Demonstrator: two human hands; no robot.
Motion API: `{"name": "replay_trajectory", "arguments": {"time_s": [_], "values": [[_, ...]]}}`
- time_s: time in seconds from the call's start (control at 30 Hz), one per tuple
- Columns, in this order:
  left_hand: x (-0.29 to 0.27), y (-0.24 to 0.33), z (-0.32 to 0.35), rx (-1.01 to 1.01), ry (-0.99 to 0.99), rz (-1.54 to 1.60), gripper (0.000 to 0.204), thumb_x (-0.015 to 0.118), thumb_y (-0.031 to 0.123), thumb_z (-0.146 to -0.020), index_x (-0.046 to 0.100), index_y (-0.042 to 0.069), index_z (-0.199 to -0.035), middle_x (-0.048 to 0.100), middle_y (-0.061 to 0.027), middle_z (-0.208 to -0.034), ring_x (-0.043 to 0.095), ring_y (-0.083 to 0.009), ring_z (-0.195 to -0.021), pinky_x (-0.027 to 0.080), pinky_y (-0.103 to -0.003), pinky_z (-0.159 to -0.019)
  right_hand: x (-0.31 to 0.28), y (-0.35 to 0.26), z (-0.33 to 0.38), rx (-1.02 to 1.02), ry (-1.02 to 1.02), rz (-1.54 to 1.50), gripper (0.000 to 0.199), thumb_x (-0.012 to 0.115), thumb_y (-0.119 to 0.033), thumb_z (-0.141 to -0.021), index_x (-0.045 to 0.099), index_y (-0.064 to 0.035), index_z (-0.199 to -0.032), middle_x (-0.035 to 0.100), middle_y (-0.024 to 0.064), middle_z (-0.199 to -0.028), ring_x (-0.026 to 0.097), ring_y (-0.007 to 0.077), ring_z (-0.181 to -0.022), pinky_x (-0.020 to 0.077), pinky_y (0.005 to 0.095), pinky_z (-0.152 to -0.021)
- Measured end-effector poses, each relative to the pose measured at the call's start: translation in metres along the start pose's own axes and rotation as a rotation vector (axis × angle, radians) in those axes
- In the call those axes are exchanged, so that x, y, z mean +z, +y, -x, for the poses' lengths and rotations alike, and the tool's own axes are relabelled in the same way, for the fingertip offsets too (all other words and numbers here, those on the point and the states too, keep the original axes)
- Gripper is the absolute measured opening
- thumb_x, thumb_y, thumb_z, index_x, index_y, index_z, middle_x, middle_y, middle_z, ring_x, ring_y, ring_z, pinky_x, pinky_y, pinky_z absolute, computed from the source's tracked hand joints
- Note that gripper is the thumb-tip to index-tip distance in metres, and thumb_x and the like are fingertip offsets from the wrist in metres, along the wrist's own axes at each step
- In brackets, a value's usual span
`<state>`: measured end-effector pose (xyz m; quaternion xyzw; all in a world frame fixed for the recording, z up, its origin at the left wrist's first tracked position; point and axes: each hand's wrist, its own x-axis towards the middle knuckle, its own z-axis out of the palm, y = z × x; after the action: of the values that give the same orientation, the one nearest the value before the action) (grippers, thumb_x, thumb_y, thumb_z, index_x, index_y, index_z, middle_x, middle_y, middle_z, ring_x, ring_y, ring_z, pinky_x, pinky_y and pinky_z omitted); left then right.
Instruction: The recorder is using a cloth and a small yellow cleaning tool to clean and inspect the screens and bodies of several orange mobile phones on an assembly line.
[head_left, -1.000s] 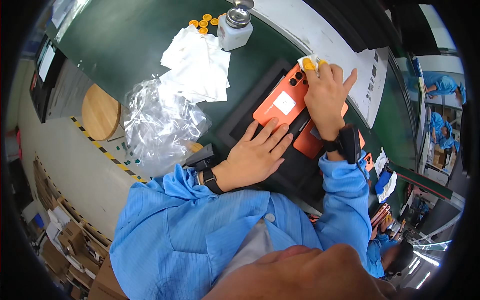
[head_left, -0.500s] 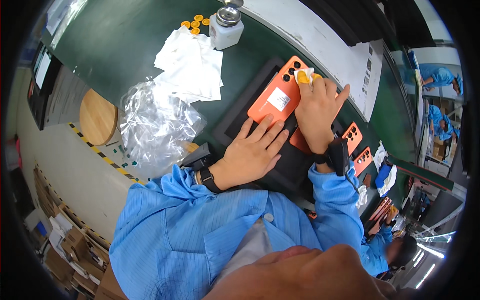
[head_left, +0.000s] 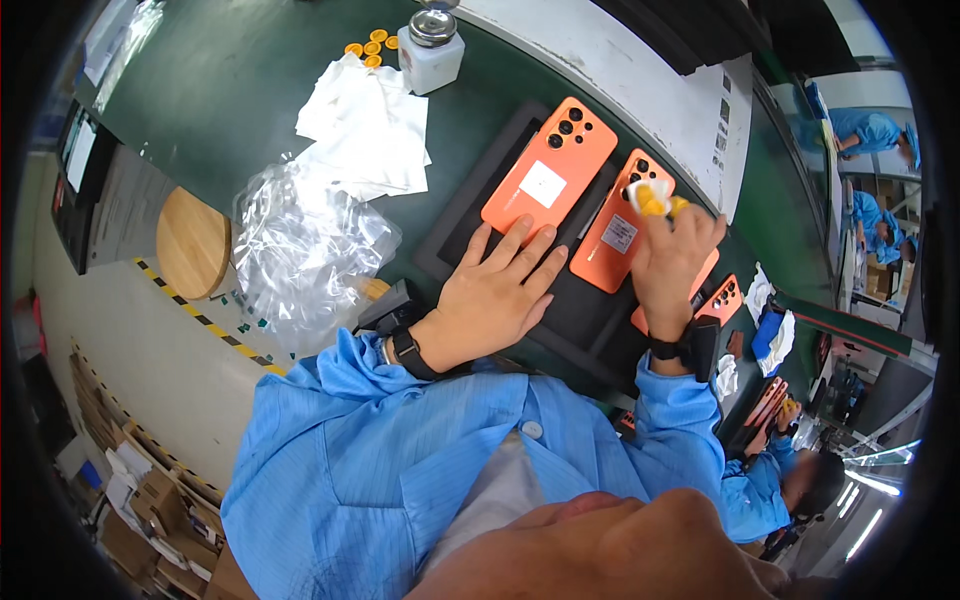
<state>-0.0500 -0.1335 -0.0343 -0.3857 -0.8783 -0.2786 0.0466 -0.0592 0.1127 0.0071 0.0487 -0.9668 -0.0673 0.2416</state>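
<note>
From here I see the left hand (head_left: 492, 298) spread flat and gripping nothing, its fingertips at the lower end of an orange phone (head_left: 570, 150) lying back-up in a black tray (head_left: 437, 243). The right hand (head_left: 675, 262), fingers pinched together in yellow finger caps (head_left: 654, 203), holds a white wipe (head_left: 633, 193) over the neighbouring phone (head_left: 600, 255); whether it touches, I can't tell.

A green tabletop (head_left: 230, 100) spreads under and beyond the left hand (head_left: 490, 300); out to that hand's left lies a pale floor (head_left: 105, 310) with yellow-and-black striped tape (head_left: 205, 318) and a round wooden top (head_left: 193, 243), cardboard boxes (head_left: 158, 497) farther down. Well below and right of the right hand (head_left: 675, 265), strip lights (head_left: 872, 483) glow
</note>
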Motion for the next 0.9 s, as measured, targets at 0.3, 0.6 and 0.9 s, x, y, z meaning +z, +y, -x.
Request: {"name": "replay_trajectory", "arguments": {"time_s": [0.3,0.6,0.9], "values": [[0.001,0.011,-0.002,0.008,-0.087,-0.006,0.051,0.070,0.043,-0.086,0.065,0.023,-0.132,0.040,-0.0165,-0.154,0.037,-0.0416,-0.139,0.035,-0.063,-0.103,0.012,-0.005,0.016,-0.069,-0.061,0.046,0.031,0.062,-0.003,-0.077,0.075,-0.0126,-0.104,0.059,0.0058,-0.094,0.054,0.0288,-0.107,0.0212,0.0762,-0.106],[0.003,0.015,-0.003,-0.003,-0.082,-0.062,0.055,0.068,0.051,-0.085,0.065,0.024,-0.133,0.038,-0.0175,-0.155,0.036,-0.0446,-0.139,0.035,-0.065,-0.102,0.019,0.008,-0.002,-0.091,-0.070,0.090,0.025,0.065,-0.008,-0.079,0.075,-0.0129,-0.101,0.059,0.0041,-0.096,0.054,0.0281,-0.108,0.0230,0.0780,-0.104],[0.002,0.019,-0.004,-0.026,-0.100,-0.075,0.058,0.070,0.044,-0.085,0.060,0.024,-0.138,0.039,-0.0156,-0.155,0.038,-0.0436,-0.139,0.037,-0.063,-0.103,0.023,0.022,-0.027,-0.040,-0.069,0.129,0.022,0.062,-0.006,-0.080,0.073,-0.0102,-0.099,0.062,0.0046,-0.103,0.054,0.0269,-0.111,0.0240,0.0770,-0.104]]}}
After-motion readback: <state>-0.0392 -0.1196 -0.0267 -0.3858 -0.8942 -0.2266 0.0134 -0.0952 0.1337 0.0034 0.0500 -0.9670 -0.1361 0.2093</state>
